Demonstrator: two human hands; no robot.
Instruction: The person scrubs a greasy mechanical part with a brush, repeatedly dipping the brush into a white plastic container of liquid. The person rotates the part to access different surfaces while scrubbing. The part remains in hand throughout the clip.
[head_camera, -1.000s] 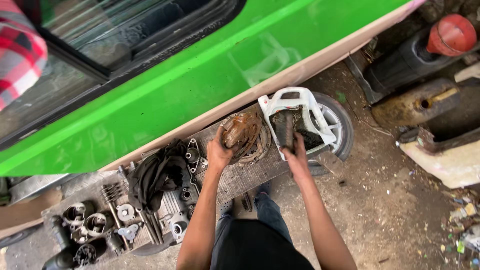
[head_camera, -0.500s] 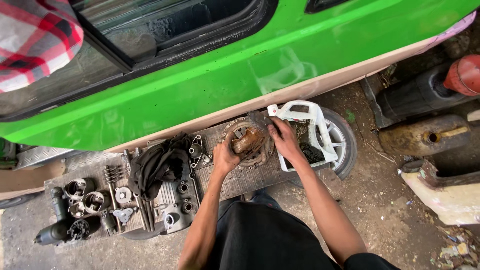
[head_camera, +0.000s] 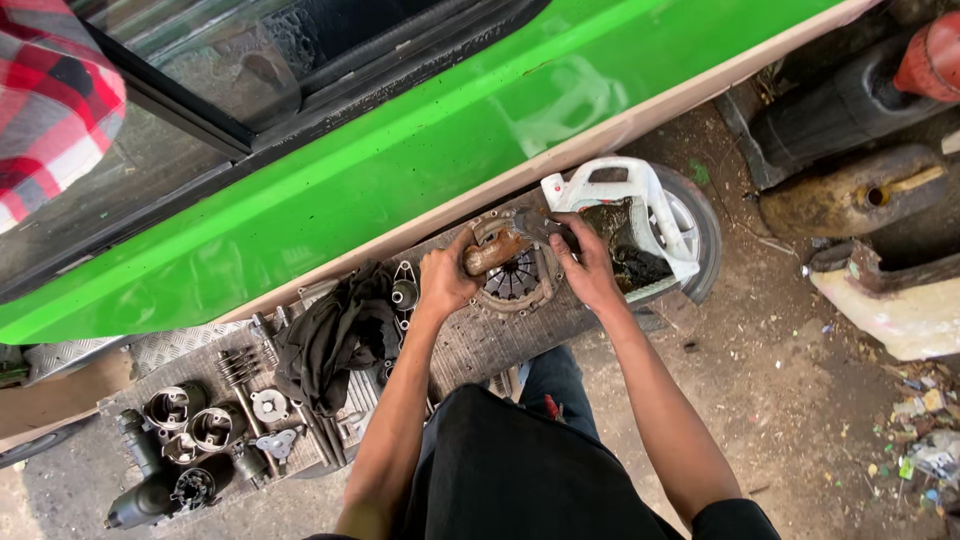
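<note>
Far left on the ribbed metal sheet (head_camera: 470, 345) lie three metal cylinders (head_camera: 192, 425), then one black rag (head_camera: 335, 335). My left hand (head_camera: 445, 280) is wrapped tight around a brown handle (head_camera: 492, 253) over the round clutch plate (head_camera: 515, 275). My right hand (head_camera: 585, 265) pinches a grey metal part (head_camera: 535, 225) at the plate's rim. One cut-open white jug (head_camera: 625, 215) crowds the right edge; bare dirt ground (head_camera: 800, 400) lies open beyond.

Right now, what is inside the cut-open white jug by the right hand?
The white jug holds dark, dirty liquid or sludge. The right hand and a metal part it grips cover the jug's near left edge, so its bottom stays hidden.
</note>
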